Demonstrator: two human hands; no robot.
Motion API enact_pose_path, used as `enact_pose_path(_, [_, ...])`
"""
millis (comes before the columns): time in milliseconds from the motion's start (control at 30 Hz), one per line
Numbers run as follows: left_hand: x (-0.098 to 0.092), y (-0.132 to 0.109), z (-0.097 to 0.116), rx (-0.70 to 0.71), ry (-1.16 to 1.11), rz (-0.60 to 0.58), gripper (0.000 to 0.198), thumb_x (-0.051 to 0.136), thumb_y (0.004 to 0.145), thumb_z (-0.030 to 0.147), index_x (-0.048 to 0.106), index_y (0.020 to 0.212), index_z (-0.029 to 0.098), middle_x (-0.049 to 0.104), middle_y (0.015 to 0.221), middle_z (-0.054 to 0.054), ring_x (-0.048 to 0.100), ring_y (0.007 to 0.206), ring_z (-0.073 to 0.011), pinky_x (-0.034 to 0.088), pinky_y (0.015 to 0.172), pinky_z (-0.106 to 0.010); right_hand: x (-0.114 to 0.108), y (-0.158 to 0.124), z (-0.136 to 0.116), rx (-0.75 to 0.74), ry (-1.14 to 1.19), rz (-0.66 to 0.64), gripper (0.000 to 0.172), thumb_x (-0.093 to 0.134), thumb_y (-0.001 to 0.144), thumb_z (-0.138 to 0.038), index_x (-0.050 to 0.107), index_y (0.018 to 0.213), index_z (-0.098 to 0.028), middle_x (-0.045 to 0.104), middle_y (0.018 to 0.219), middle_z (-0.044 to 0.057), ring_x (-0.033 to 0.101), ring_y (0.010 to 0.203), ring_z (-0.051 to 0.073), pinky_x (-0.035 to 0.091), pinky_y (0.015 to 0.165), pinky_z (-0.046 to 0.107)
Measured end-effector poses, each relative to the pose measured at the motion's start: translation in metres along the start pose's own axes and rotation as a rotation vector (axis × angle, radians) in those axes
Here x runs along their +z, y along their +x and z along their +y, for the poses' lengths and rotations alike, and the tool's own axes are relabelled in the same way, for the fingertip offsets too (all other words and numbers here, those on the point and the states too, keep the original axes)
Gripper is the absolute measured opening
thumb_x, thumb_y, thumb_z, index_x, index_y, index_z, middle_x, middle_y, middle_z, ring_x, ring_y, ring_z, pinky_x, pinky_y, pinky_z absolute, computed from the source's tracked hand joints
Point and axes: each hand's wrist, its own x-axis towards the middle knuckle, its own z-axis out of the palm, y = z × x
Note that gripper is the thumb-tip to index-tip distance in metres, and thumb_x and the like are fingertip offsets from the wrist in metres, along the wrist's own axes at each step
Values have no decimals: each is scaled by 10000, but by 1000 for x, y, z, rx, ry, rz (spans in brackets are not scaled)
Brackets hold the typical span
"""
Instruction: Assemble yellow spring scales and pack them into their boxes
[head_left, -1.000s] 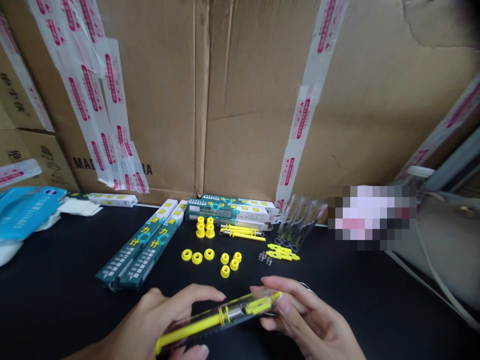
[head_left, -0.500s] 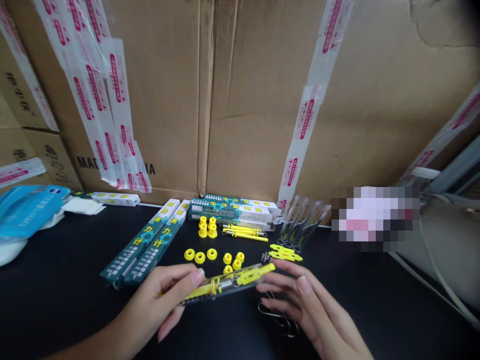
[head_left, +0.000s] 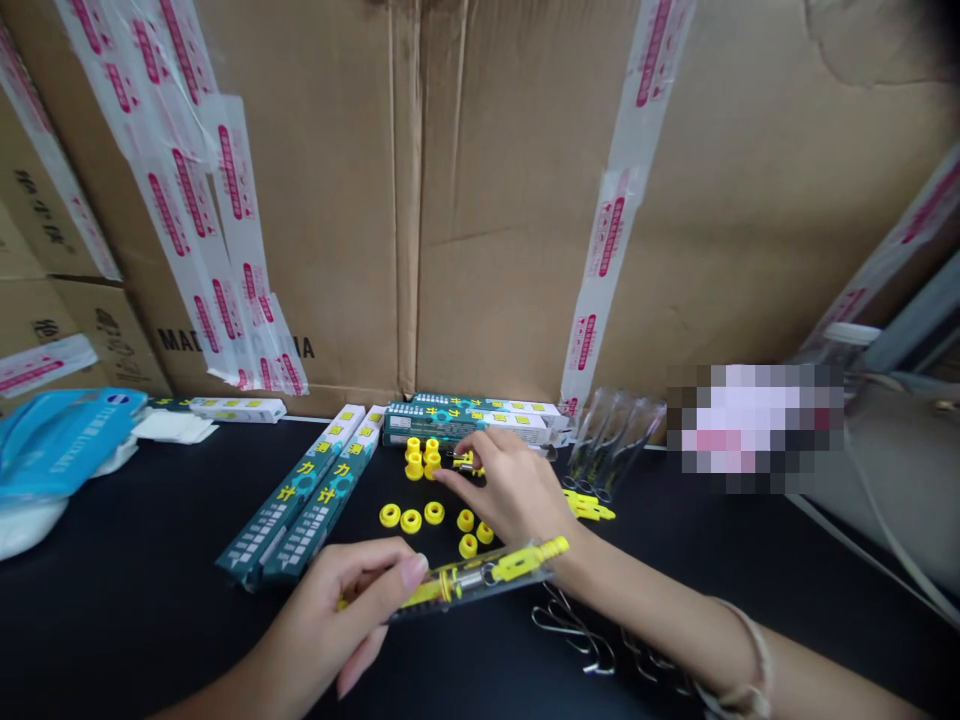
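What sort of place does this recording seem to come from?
Probably a small packing or assembly workspace, perhaps a storeroom: taped cardboard cartons stand behind a black tabletop set with printed green-and-white boxes and loose yellow plastic parts.

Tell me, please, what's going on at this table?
A person is working with bare hands at a black table. Their left hand holds a clear plastic tube with yellow parts inside. Their right hand reaches over small yellow rods, though it's unclear whether it has hold of them. Yellow plastic rings lie nearby, beside green boxes, and wire hooks lie under the right forearm.
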Motion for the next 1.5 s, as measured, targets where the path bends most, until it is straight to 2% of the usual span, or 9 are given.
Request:
enact_pose_path(200, [1, 0, -1, 3, 4, -6, 635, 502, 887, 813, 561, 745, 196, 382, 431, 101, 328, 341, -66, 125, 377, -191, 20, 19, -8, 82, 63, -92, 255, 679, 1017, -341, 684, 1229, -200, 719, 1250, 88, 730, 1006, 247, 623, 860, 456])
enact_pose_path(333, [0, 1, -3, 6, 3, -5, 652, 490, 879, 835, 558, 750, 199, 386, 431, 100, 331, 337, -69, 122, 370, -197, 23, 17, -5, 91, 190, -55, 250, 686, 1014, -326, 686, 1230, -199, 715, 1256, 85, 726, 1015, 249, 622, 863, 458])
enact_pose_path(467, [-1, 2, -2, 9, 5, 3, 662, 485, 875, 843, 563, 762, 195, 385, 439, 104, 327, 332, -65, 120, 370, -200, 4, -1, 2, 92, 401, 12, 86, 665, 1000, -248, 663, 1037, -171, 771, 1003, 54, 756, 873, 226, 628, 813, 427])
enact_pose_path(567, [0, 1, 0, 8, 16, 12, 624, 498, 902, 799, 556, 755, 196, 379, 434, 108, 326, 335, -62, 122, 379, -198, -19, -26, 8, 102, 569, 29, 46, 583, 998, -244, 555, 961, -242, 793, 1039, 71, 787, 914, 227, 641, 844, 389])
enact_pose_path(733, [1, 1, 4, 11, 39, 33, 573, 522, 911, 752, 509, 708, 216, 319, 417, 125, 309, 334, -67, 118, 391, -208, -44, -73, 18, 138, 665, -30, 100, 588, 1001, -317, 654, 1025, -245, 806, 1051, 82, 794, 890, 239, 652, 837, 368])
enact_pose_path(900, [2, 1, 4, 11, 69, 54, 564, 532, 910, 739, 501, 697, 218, 287, 420, 135, 305, 335, -65, 118, 406, -207, -41, -104, 35, 170, 607, 31, 250, 620, 1013, -325, 765, 1214, -300, 758, 1156, 85, 750, 1037, 266, 619, 865, 342])
enact_pose_path(1133, [5, 2, 1, 6, 155, 22, 558, 487, 928, 736, 493, 708, 223, 271, 425, 143, 326, 335, -73, 135, 413, -209, -39, -112, 37, 294, 838, 88, 269, 797, 905, -345, 787, 1173, -318, 811, 1106, 59, 777, 1012, 276, 651, 864, 318])
enact_pose_path(1267, [6, 2, -2, -6, 184, 16, 533, 459, 951, 696, 464, 688, 232, 263, 410, 142, 323, 334, -76, 163, 425, -209, -44, -112, 35, 230, 779, 121, 130, 807, 899, -328, 831, 1024, -355, 803, 1090, 38, 760, 1028, 258, 630, 859, 273])
enact_pose_path(1500, [6, 3, -6, -9, 195, 16, 528, 439, 950, 687, 478, 690, 228, 277, 417, 137, 325, 330, -73, 173, 423, -200, -48, -113, 33, 183, 758, 35, 199, 721, 964, -299, 827, 1108, -388, 754, 1206, 54, 726, 1150, 271, 619, 927, 289])
